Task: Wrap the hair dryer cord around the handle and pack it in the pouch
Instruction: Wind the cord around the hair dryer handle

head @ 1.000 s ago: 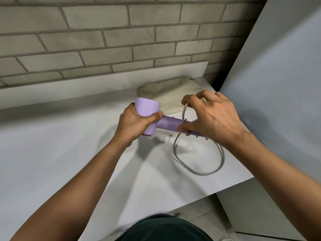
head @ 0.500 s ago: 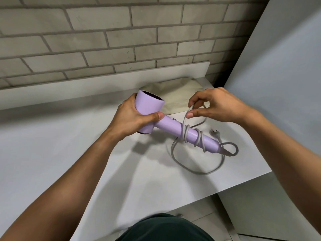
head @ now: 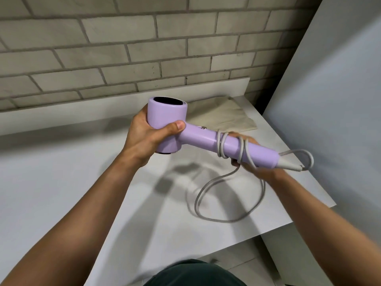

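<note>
Hair dryer (head: 169, 118), lilac, is held in the air over a white table (head: 72, 182), close to the middle of the view. Its barrel stands on end with the dark opening facing twelve o'clock, and its handle reaches out toward four o'clock. The left hand (head: 144, 139) grips the barrel from the nine o'clock side, thumb laid across the front where barrel meets handle, the other fingers curled round the back and out of sight. The grey cord (head: 219, 144) sits in several loose turns round the middle of the handle, leaves the grey cone at the handle's end in a small loop, and its slack hangs toward six o'clock in one wide loop that reaches down to the table. The right hand (head: 259, 169) comes in under the handle from five o'clock and is blurred; its fingertips (head: 235, 134) curl up behind the handle and show above it among the turns, close together. The cord runs out just beside the thumb, but whether thumb and finger pinch it cannot be told. A beige pouch (head: 228, 114) lies flat on the table at one o'clock from the barrel, near the far right corner, apart from both hands. A brick wall (head: 123, 48) stands beyond at twelve o'clock, and a grey panel (head: 334, 96) rises at three o'clock.
</note>
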The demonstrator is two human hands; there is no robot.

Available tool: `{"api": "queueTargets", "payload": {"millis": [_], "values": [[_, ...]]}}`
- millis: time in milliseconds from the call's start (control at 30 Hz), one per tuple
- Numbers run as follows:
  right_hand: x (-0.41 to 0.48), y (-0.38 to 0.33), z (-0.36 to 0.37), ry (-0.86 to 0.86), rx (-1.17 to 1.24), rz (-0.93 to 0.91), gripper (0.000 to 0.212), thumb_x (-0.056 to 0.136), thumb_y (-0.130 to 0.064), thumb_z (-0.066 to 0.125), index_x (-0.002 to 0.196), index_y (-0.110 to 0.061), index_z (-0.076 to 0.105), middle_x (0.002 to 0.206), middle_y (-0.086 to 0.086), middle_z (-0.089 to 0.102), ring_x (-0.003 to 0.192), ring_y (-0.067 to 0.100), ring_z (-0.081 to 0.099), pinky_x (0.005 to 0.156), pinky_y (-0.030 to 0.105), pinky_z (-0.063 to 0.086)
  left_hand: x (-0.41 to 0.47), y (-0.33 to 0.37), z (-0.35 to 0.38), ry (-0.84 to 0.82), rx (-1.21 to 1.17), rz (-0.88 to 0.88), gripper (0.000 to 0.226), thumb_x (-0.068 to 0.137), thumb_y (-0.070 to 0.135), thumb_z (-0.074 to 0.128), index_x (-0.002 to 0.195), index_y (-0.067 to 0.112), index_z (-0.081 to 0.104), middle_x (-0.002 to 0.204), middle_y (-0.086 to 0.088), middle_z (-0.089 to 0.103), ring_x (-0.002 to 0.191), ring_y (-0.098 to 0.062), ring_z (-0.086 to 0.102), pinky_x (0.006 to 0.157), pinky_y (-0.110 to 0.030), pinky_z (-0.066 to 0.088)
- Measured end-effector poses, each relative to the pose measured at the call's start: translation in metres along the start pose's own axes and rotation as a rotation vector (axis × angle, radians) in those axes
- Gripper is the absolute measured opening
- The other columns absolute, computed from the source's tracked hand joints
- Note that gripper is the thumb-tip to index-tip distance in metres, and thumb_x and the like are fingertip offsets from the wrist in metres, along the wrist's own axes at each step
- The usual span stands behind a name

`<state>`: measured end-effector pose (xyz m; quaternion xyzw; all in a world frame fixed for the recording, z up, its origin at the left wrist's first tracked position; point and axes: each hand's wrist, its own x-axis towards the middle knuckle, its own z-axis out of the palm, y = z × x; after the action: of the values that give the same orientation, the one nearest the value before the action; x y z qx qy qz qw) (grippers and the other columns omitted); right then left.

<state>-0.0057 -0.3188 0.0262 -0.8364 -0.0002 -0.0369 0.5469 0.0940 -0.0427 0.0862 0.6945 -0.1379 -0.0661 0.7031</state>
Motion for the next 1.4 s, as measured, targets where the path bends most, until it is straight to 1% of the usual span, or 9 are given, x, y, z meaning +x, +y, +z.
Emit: {"api": "queueTargets", "payload": {"millis": [167, 367, 500, 667, 767, 967, 1067, 1233, 1400], "values": [[-0.013, -0.018, 0.040, -0.017, -0.075, 0.043, 0.028, 0.109, -0.028, 0.050, 0.130, -0.029, 0.068, 0.068, -0.023, 0.058, 0.061, 0.000, 0.047, 0.061, 0.008, 0.038, 0.011, -0.004, 0.003, 0.163, 0.049, 0.006, 0.070, 0.053, 0.049, 0.090, 0.111, 0.019, 0.066, 0.105, -0.003, 0.074, 0.091, -0.020, 0.072, 0.075, -0.041, 0.062], [-0.030, -0.052, 0.043, -0.276, -0.224, 0.073, 0.038, 0.110, -0.032, 0.047, 0.148, -0.035, 0.050, 0.075, -0.002, 0.046, 0.063, 0.008, 0.051, 0.065, 0.023, 0.059, 0.013, -0.013, -0.002, 0.320, 0.216, -0.035, 0.073, 0.051, 0.060, 0.085, 0.109, 0.021, 0.065, 0.100, 0.006, 0.072, 0.086, -0.015, 0.069, 0.072, -0.041, 0.063], [-0.037, -0.080, 0.026, -0.389, -0.166, 0.141, 0.036, 0.108, -0.022, 0.052, 0.143, -0.029, 0.053, 0.077, -0.006, 0.048, 0.064, 0.004, 0.058, 0.082, 0.039, 0.065, 0.011, -0.015, -0.005, 0.352, 0.355, -0.011, 0.072, 0.053, 0.063, 0.082, 0.108, 0.021, 0.062, 0.098, 0.009, 0.069, 0.089, -0.018, 0.067, 0.074, -0.044, 0.062], [-0.052, -0.113, 0.005, -0.568, -0.148, 0.231, 0.018, 0.107, -0.020, 0.053, 0.123, -0.027, 0.058, 0.069, -0.002, 0.052, 0.055, 0.013, 0.051, 0.069, 0.041, 0.063, 0.012, -0.015, -0.006, 0.369, 0.508, 0.069, 0.071, 0.064, 0.053, 0.088, 0.118, 0.021, 0.057, 0.105, 0.008, 0.066, 0.096, -0.021, 0.064, 0.076, -0.035, 0.056], [-0.051, -0.130, -0.005, -0.447, -0.376, 0.087, 0.013, 0.107, -0.036, 0.052, 0.111, -0.030, 0.063, 0.077, -0.016, 0.058, 0.069, 0.006, 0.055, 0.063, 0.023, 0.050, 0.013, -0.017, -0.013, 0.336, 0.571, 0.093, 0.071, 0.065, 0.051, 0.089, 0.122, 0.023, 0.056, 0.109, 0.008, 0.066, 0.099, -0.020, 0.063, 0.078, -0.034, 0.054], [-0.023, -0.146, -0.024, 0.027, -0.989, -0.324, 0.038, 0.103, -0.054, 0.034, 0.114, -0.034, 0.065, 0.098, -0.010, 0.061, 0.089, 0.024, 0.062, 0.068, 0.043, 0.053, 0.008, -0.017, -0.017, 0.173, 0.597, 0.115, 0.068, 0.069, 0.045, 0.091, 0.125, 0.028, 0.056, 0.109, 0.013, 0.067, 0.096, -0.015, 0.064, 0.069, -0.029, 0.052], [-0.008, -0.146, -0.028, 0.230, -1.144, -0.460, 0.035, 0.105, -0.053, 0.041, 0.123, -0.034, 0.066, 0.094, 0.000, 0.055, 0.068, 0.030, 0.051, 0.052, 0.037, 0.044, 0.006, -0.014, -0.020, 0.106, 0.563, 0.111, 0.069, 0.065, 0.047, 0.092, 0.122, 0.034, 0.056, 0.104, 0.020, 0.066, 0.097, -0.008, 0.066, 0.065, -0.025, 0.051], [0.016, -0.128, -0.043, 0.236, -1.273, -0.559, 0.039, 0.106, -0.051, 0.045, 0.128, -0.029, 0.069, 0.085, 0.005, 0.052, 0.068, 0.026, 0.051, 0.052, 0.025, 0.018, 0.001, -0.005, -0.033, -0.015, 0.509, 0.102, 0.081, 0.049, 0.064, 0.084, 0.122, 0.037, 0.060, 0.110, 0.018, 0.070, 0.099, -0.010, 0.068, 0.072, -0.035, 0.060], [0.039, -0.097, -0.046, 0.229, -1.332, -0.645, 0.037, 0.108, -0.047, 0.048, 0.128, -0.025, 0.069, 0.082, 0.008, 0.057, 0.068, 0.031, 0.056, 0.061, 0.032, 0.029, -0.003, 0.004, -0.037, -0.113, 0.371, 0.104, 0.072, 0.050, 0.058, 0.087, 0.116, 0.043, 0.062, 0.108, 0.022, 0.073, 0.097, -0.004, 0.070, 0.076, -0.023, 0.059]]}}
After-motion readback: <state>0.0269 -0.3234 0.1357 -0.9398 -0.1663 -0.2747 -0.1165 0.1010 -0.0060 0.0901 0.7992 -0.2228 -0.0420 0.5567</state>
